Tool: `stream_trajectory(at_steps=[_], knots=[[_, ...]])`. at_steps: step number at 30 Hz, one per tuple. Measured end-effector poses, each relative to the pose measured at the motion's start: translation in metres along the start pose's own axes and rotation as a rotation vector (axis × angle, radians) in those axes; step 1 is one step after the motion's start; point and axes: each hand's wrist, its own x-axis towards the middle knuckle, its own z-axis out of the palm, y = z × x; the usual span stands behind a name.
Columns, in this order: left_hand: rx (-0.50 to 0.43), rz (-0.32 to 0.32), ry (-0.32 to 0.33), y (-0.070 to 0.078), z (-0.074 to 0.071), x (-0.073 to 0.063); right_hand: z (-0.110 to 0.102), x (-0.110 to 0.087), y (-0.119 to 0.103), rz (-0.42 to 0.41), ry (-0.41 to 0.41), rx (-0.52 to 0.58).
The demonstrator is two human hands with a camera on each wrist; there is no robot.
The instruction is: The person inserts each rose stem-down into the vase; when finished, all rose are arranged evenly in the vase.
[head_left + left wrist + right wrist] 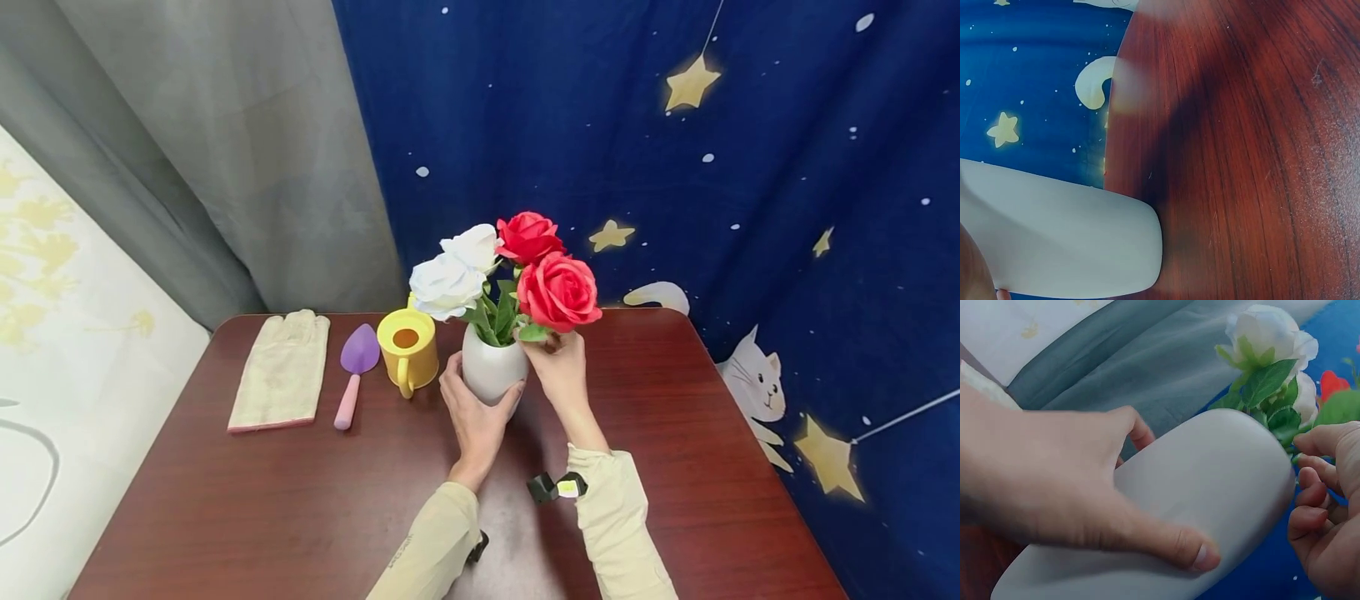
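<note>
A white vase (493, 367) stands near the far edge of the table, with two white roses (447, 286) and two red roses (560, 292) rising from its mouth. Around the lower body of the vase, my left hand (477, 423) holds with the thumb on the near side. My right hand (561, 379) is at the rim, below the front red rose. In the right wrist view the thumb and forefinger of that hand (1329, 506) pinch a green stem beside the rim. The stem ends inside the vase are hidden.
To the left of the vase are a yellow watering can (411, 354), a small trowel (352, 383) with purple blade and pink handle, and cream gloves (281, 375). Behind the brown table (300, 508) hang a grey curtain (285, 150) and a blue starry one (555, 117).
</note>
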Motion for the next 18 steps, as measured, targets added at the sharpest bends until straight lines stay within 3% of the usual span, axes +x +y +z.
stream_trajectory(at_steps=[8, 15, 18], knots=[[0.0, -0.007, -0.005, 0.003, 0.001, 0.0, -0.015, -0.007, 0.012, 0.036, -0.033, 0.022], [0.02, -0.036, 0.014, 0.005, 0.004, -0.002, -0.027, -0.015, 0.037, 0.249, -0.057, 0.147], [0.024, -0.066, 0.036, 0.007, 0.007, -0.004, -0.031, -0.02, 0.054, 0.293, -0.068, 0.154]])
